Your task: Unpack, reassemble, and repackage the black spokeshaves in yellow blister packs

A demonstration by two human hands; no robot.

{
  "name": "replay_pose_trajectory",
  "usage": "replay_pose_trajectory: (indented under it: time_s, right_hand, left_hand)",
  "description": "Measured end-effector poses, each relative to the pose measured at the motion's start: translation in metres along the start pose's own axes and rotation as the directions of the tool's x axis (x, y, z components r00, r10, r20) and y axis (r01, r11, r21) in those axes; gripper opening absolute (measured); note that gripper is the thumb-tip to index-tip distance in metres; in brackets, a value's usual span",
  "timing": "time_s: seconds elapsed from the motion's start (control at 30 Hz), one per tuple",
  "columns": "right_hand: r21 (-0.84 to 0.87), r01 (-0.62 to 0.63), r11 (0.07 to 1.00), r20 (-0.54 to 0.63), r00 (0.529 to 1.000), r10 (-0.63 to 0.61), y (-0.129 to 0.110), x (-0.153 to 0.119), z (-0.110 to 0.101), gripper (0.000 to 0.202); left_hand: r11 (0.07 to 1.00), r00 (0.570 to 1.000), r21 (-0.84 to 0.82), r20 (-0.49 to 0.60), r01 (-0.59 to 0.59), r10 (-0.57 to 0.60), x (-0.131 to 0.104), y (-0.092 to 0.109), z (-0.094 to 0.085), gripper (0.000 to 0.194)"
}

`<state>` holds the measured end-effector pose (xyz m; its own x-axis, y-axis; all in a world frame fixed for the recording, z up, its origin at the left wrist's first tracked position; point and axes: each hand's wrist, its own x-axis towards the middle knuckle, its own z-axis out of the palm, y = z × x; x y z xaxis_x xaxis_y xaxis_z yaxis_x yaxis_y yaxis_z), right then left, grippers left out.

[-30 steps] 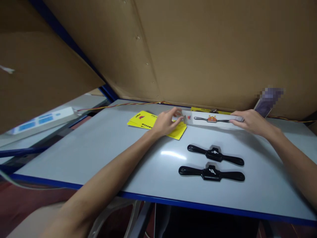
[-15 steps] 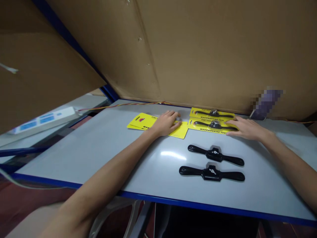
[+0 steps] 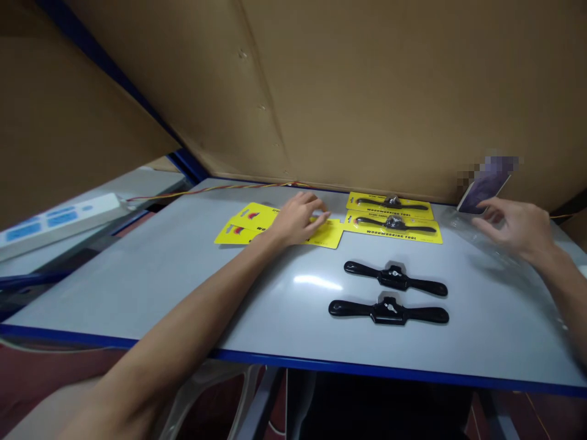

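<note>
My left hand [image 3: 298, 219] rests on overlapping yellow cards [image 3: 238, 234], fingers loosely bent and apart. On the right, my right hand [image 3: 513, 227] hovers with curled fingers, thumb and fingertips apart, over clear plastic pieces [image 3: 463, 225] that are hard to make out. Between the hands lie two yellow packages, a rear one [image 3: 415, 211] and a front one [image 3: 376, 231], each with a black two-handled tool under clear plastic. Nearer the front edge are two loose black tools, one [image 3: 392, 278] behind the other [image 3: 387, 311], lying roughly parallel.
A phone-like object [image 3: 486, 186], partly pixelated, leans by the brown back panel [image 3: 367, 91]. A white power strip [image 3: 59, 223] lies on the left surface. Thin red and yellow wires [image 3: 215, 189] run along the back of the grey table [image 3: 160, 263].
My right hand has left the packages and moved right, over the clear plastic. Under my left hand the yellow cards have spread apart, one lying further left and nearer. The view has shifted slightly.
</note>
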<state>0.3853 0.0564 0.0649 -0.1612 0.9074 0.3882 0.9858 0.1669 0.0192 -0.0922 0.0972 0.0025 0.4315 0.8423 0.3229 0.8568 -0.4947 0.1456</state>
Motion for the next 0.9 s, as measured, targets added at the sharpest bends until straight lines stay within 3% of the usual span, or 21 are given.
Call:
replay_pose_trajectory:
  time_s: [0.07, 0.13, 0.23, 0.3, 0.43, 0.53, 0.6, 0.7, 0.77, 0.9]
  right_hand:
    - [-0.077, 0.048, 0.996, 0.059, 0.997, -0.044, 0.027, -0.018, 0.014, 0.048]
    - [-0.025, 0.107, 0.994, 0.090, 0.991, -0.104, 0.050, -0.033, 0.025, 0.048]
    - [0.021, 0.039, 0.999, 0.169, 0.985, -0.042, 0.057, -0.046, 0.020, 0.049]
    - [0.018, -0.031, 0.999, 0.160, 0.987, 0.028, 0.038, -0.048, 0.005, 0.055]
    - [0.284, 0.023, 0.958, 0.122, 0.991, -0.060, -0.033, -0.047, -0.018, 0.055]
    - [0.513, 0.066, 0.856, 0.199, 0.961, -0.193, -0.084, -0.045, -0.008, 0.049]
    - [0.601, 0.030, 0.798, 0.232, 0.950, -0.210, -0.108, -0.044, 0.006, 0.049]
    - [0.663, 0.002, 0.749, 0.185, 0.969, -0.166, -0.126, -0.045, 0.023, 0.042]
    - [0.645, 0.041, 0.763, 0.155, 0.971, -0.183, -0.130, -0.047, 0.026, 0.037]
    - [0.380, 0.259, 0.888, 0.126, 0.937, -0.327, -0.126, -0.051, 0.021, 0.055]
  left_hand:
    - [0.986, 0.988, -0.084, 0.039, -0.145, 0.148, -0.002, 0.021, -0.007, 0.047]
    - [0.952, 0.950, -0.145, 0.127, -0.268, 0.287, -0.005, 0.046, -0.010, 0.044]
    - [0.901, 0.880, -0.222, 0.223, -0.374, 0.420, -0.010, 0.076, -0.007, 0.039]
    - [0.892, 0.864, -0.250, 0.250, -0.377, 0.436, -0.012, 0.086, -0.004, 0.039]
    - [0.886, 0.855, -0.237, 0.253, -0.399, 0.452, -0.013, 0.086, 0.002, 0.034]
    - [0.879, 0.856, -0.155, 0.205, -0.451, 0.475, -0.014, 0.081, 0.009, 0.037]
    - [0.880, 0.864, -0.114, 0.169, -0.461, 0.474, -0.014, 0.081, 0.014, 0.042]
    - [0.889, 0.875, -0.114, 0.162, -0.443, 0.456, -0.015, 0.081, 0.021, 0.046]
    - [0.905, 0.883, -0.107, 0.197, -0.412, 0.425, -0.016, 0.081, 0.024, 0.046]
    - [0.939, 0.917, -0.098, 0.200, -0.331, 0.344, -0.015, 0.079, 0.022, 0.047]
